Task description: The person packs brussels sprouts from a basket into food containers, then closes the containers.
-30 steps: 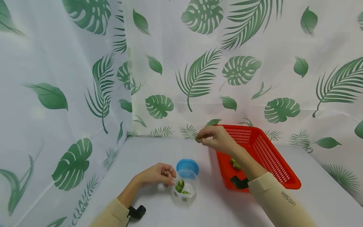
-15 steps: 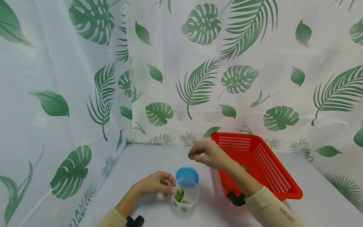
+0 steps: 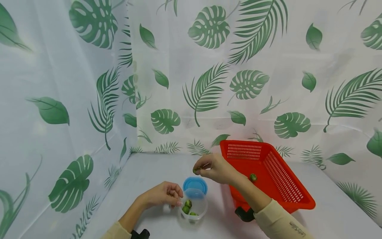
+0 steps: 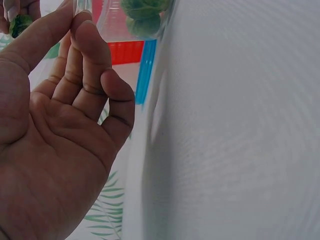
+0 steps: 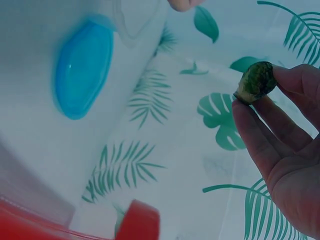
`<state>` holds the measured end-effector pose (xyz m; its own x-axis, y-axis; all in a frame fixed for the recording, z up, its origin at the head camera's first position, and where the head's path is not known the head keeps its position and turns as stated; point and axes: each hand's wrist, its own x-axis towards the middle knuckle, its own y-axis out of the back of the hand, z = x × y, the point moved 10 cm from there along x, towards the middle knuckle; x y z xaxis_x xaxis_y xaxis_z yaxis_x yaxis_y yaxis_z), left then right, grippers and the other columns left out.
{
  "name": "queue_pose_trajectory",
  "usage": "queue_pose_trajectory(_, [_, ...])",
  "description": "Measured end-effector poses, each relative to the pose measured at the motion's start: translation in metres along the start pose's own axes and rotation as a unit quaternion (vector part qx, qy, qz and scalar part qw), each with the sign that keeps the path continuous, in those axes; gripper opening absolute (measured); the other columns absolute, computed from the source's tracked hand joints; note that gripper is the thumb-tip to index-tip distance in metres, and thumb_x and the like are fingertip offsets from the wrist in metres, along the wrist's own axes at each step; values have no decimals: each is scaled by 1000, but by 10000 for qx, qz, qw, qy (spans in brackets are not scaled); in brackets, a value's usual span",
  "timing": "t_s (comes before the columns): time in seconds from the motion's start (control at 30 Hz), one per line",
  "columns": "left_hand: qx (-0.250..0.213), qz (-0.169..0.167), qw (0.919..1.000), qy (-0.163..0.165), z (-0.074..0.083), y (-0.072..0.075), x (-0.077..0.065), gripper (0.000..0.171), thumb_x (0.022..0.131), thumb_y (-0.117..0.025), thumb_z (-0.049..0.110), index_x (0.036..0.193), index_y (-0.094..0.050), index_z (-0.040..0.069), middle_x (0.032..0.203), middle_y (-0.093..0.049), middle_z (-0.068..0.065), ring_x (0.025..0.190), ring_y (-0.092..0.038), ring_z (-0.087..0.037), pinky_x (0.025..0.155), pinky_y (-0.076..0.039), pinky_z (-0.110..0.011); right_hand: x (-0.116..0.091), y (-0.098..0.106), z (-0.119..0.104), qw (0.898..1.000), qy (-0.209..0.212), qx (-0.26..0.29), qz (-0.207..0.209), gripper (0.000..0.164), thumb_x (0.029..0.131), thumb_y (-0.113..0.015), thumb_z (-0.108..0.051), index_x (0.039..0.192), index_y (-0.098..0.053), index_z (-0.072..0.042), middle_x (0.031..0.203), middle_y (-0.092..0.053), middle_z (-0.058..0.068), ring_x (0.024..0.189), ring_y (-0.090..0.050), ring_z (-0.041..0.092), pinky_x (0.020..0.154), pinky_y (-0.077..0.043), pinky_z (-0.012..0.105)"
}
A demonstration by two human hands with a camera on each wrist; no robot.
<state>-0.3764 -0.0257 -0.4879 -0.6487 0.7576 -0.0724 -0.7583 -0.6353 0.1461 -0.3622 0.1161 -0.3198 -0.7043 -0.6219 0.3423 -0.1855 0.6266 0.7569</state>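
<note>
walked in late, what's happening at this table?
A person's right hand pinches a green sprout in the air. Their left hand pinches the rim of a clear tub, where a few sprouts lie. A blue lid is off, just beyond the tub. To the right, at least one more sprout shows in a red basket.
</note>
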Motion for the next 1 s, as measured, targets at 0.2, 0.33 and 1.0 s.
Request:
queue_pose_trajectory(0.2, [-63, -36, 10000, 3, 0, -1, 0, 38, 91, -79, 10, 116, -61, -12, 82, -73, 2, 70, -64, -9, 67, -52, -27, -3, -7, 3, 9999, -59, 84, -24, 16, 95, -74, -10, 107, -81, -18, 102, -79, -5, 96, -71, 11, 87, -61, 30])
queue_pose_trajectory(0.33, [-131, -97, 9999, -6, 1, -2, -1, 38, 91, -78, 10, 117, -60, -13, 83, -73, 2, 70, -64, -9, 68, -52, -27, -6, -14, 3, 9999, -44, 150, -23, 16, 95, -74, -9, 106, -81, -17, 101, -79, -4, 95, -72, 10, 86, -61, 30])
queue_pose_trajectory(1.0, [-141, -105, 9998, -86, 4, -4, -3, 35, 91, -78, 8, 115, -61, -11, 83, -73, 3, 71, -64, -8, 69, -52, -26, -14, -37, 18, 9974, -457, 538, -125, 12, 95, -75, -10, 104, -81, -10, 101, -78, -1, 93, -71, 10, 86, -61, 29])
